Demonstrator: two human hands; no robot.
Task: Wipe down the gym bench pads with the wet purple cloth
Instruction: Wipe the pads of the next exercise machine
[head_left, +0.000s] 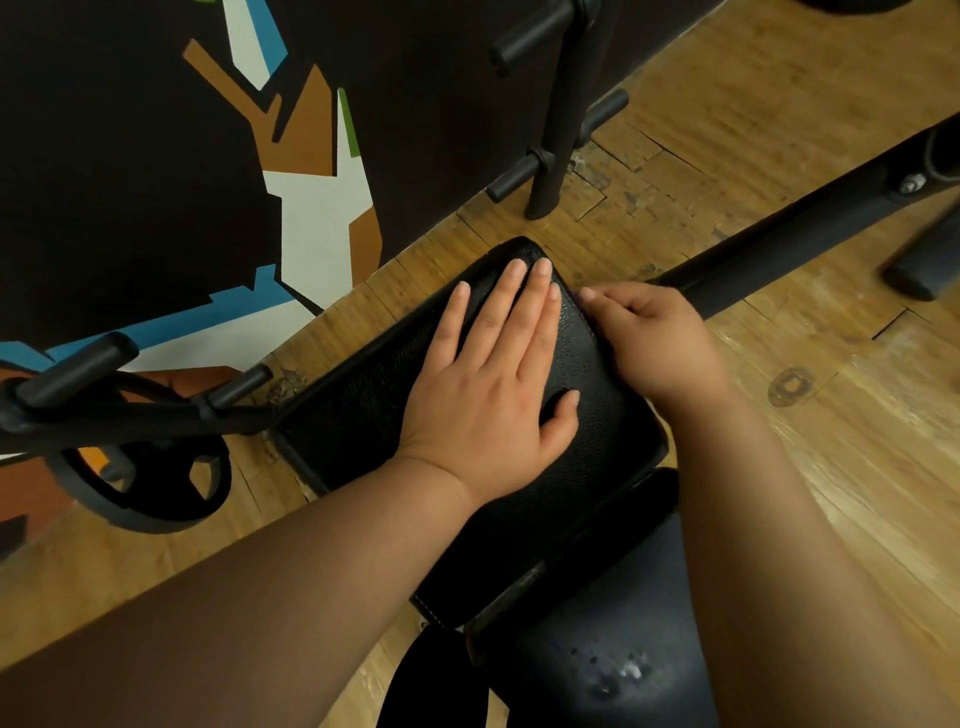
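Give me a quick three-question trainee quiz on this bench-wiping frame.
1. True or false: the left hand lies flat, fingers straight, on the black pad.
2. Where is the right hand? A on the painted wall; B at the pad's right edge, fingers curled; C flat on the floor.
3. Short answer: what round black item shows left of the pad?

Key: 1 true; 2 B; 3 a weight plate.
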